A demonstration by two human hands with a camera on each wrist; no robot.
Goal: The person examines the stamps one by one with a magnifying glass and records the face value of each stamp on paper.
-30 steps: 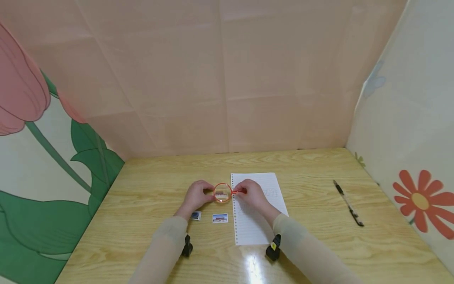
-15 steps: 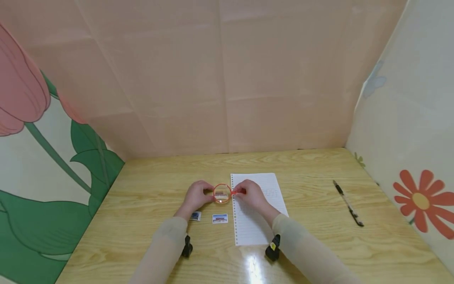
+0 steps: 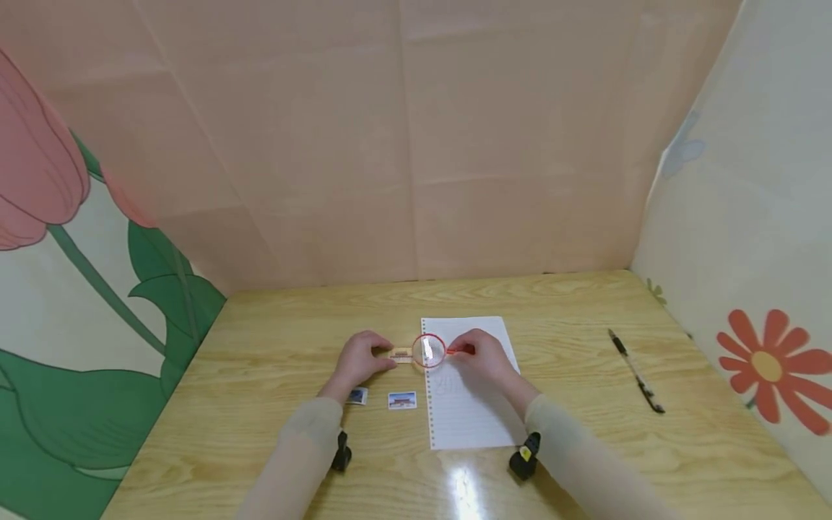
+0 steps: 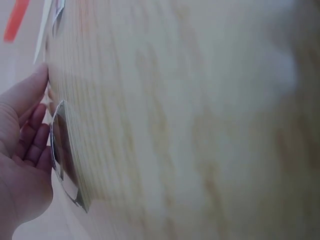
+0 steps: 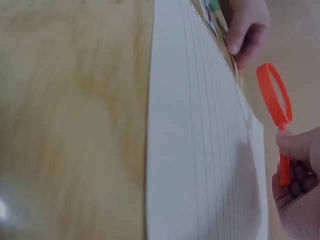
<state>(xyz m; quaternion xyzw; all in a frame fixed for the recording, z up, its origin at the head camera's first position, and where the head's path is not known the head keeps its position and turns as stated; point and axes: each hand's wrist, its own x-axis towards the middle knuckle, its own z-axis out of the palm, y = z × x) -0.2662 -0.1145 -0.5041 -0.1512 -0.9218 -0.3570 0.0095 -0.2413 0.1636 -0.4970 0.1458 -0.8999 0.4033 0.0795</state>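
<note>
My right hand (image 3: 484,355) grips the thin handle of a red magnifying glass (image 3: 429,351), whose round lens overlaps the left edge of a lined sheet (image 3: 474,419). In the right wrist view the red magnifying glass (image 5: 272,97) stands tilted above the paper, its handle between thumb and curled fingers. My left hand (image 3: 362,356) holds a small yellowish postage stamp (image 3: 400,354) by its left end, with thumb and forefinger at its corners. Nearer to me lie a blue-topped stamp (image 3: 402,400) with a red building and a dark stamp (image 3: 357,396), partly behind the left wrist.
A black-and-clear pen (image 3: 637,372) lies at the right of the wooden table (image 3: 559,462). Faint handwriting shows on the hole-edged sheet. A pink backdrop (image 3: 416,144) rises behind the table, with flower-printed panels at both sides.
My right hand has shifted right with the magnifying glass, so the lens has left the yellowish stamp and now overlaps the paper's edge. The left hand has stayed in place.
</note>
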